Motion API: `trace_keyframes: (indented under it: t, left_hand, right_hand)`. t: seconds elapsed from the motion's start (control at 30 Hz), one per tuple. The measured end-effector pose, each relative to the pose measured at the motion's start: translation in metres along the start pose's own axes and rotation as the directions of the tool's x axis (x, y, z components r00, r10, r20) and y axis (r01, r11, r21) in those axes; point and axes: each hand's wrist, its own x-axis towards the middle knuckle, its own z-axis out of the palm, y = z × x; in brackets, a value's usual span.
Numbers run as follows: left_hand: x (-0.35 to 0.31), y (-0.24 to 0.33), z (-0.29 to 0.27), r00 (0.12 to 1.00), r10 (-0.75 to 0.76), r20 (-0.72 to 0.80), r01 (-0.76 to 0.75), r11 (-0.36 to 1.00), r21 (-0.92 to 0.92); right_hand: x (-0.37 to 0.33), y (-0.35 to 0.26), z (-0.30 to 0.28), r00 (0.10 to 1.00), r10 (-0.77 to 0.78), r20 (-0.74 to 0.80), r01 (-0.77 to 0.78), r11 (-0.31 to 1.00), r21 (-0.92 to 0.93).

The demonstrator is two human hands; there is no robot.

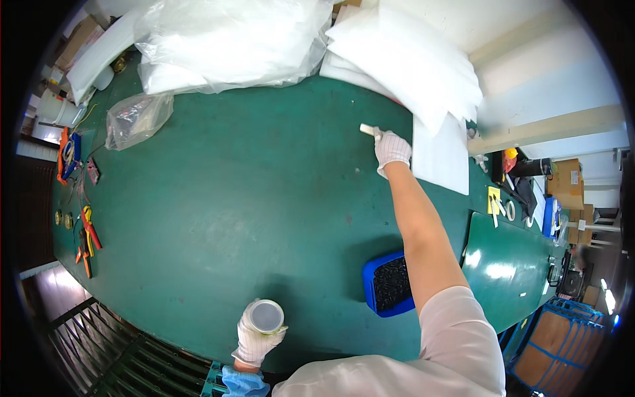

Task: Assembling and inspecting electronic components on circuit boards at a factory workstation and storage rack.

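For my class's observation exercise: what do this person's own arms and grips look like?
The left grip wears a white fabric glove, with blue cloth on the arm beyond a bare wrist. The right grip wears a white glove with faint lines; its forearm is bare, below a plain, pale short sleeve.

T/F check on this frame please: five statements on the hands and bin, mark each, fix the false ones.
1. The left hand holds a round container. True.
2. The right hand holds a short white object. True.
3. Both hands are ungloved. False: both wear white gloves.
4. The blue bin holds small black pieces. True.
5. The blue bin stands to the left of the left hand. False: it stands to its right.
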Motion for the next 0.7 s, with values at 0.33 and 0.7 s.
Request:
trace_keyframes:
  t: [0.33, 0.7]
  left_hand:
    - [0.037, 0.038, 0.014, 0.986, 0.166, 0.017, -0.165, 0.985, -0.057]
    - [-0.031, 0.082, -0.007, 0.936, 0.353, 0.01, -0.353, 0.936, -0.009]
  right_hand:
    - [-0.029, -0.004, 0.002, 0.998, 0.011, -0.062, 0.031, 0.768, 0.64]
    - [-0.298, -0.008, -0.19, 0.783, -0.622, 0.002, -0.48, -0.603, 0.637]
